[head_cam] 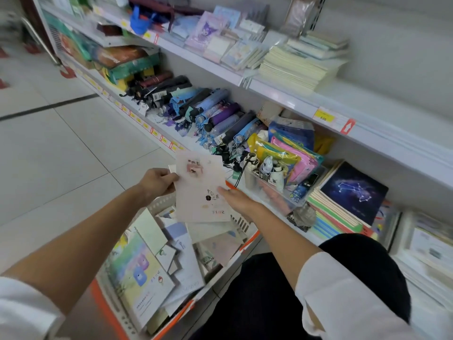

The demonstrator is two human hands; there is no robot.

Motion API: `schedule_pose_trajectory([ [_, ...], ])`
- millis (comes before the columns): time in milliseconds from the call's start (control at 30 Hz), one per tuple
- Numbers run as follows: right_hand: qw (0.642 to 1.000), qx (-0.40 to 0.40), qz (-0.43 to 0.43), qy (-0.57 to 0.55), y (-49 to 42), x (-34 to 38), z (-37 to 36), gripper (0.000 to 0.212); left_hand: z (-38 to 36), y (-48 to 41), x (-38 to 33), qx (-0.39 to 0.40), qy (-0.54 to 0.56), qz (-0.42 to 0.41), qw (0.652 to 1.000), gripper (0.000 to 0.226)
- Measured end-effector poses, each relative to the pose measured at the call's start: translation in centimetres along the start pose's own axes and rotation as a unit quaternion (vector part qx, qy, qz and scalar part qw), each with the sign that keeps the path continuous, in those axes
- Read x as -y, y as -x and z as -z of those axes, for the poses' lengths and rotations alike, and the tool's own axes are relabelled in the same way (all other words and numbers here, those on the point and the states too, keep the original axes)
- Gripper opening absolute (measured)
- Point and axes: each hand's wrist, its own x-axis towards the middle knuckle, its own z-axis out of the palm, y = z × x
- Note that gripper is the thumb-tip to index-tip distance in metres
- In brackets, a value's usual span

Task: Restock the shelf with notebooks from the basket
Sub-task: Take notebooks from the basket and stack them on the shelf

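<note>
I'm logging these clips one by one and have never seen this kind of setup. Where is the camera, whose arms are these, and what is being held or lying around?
There is no machine here. A person wears one wide-angle camera on the head, and it looks down at their own two hands. The left hand grips the edge of a pale pink notebook. The thumb of the right hand lies on its cover, but blur hides whether that hand really grips it. Below them a basket holds a loose pile of more notebooks. To the right run shop shelves. The lower one holds umbrellas and, further right, a dark star-map notebook. Cream notebooks are stacked on the one above.
</note>
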Motion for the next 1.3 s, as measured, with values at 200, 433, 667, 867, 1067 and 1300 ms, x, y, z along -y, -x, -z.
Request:
schedule_pose_trajectory([
  [200, 0.988, -0.076, 0.062, -0.123, 2.9, 2.3, 1.8, 0.031, -2.2, 1.7, -5.2, -0.001, 0.109, -0.026, 0.994, 0.013],
  [433, 0.962, -0.176, 0.111, -0.179, 7.0, 4.1, 9.4, 0.041, -8.8, 3.5, -10.5, 0.061, 0.088, -0.087, 0.991, 0.047],
  [667, 0.944, -0.202, 0.167, -0.202, 14.5, 2.1, 19.6, 0.062, -18.9, 4.9, -18.0, 0.121, 0.109, -0.187, 0.969, 0.045],
  [867, 0.866, -0.382, 0.164, -0.278, 20.8, -0.8, 28.2, 0.039, -30.0, 5.3, -24.2, 0.234, 0.095, -0.185, 0.950, 0.064],
  [1067, 0.797, -0.499, 0.166, -0.297, 25.7, -5.1, 37.4, 0.036, -40.8, 9.4, -30.0, 0.290, 0.048, -0.206, 0.933, 0.056],
  [1300, 0.753, -0.589, 0.122, -0.268, 27.4, -10.3, 47.4, 0.033, -51.4, 9.2, -33.7, 0.382, 0.042, -0.193, 0.903, 0.051],
])
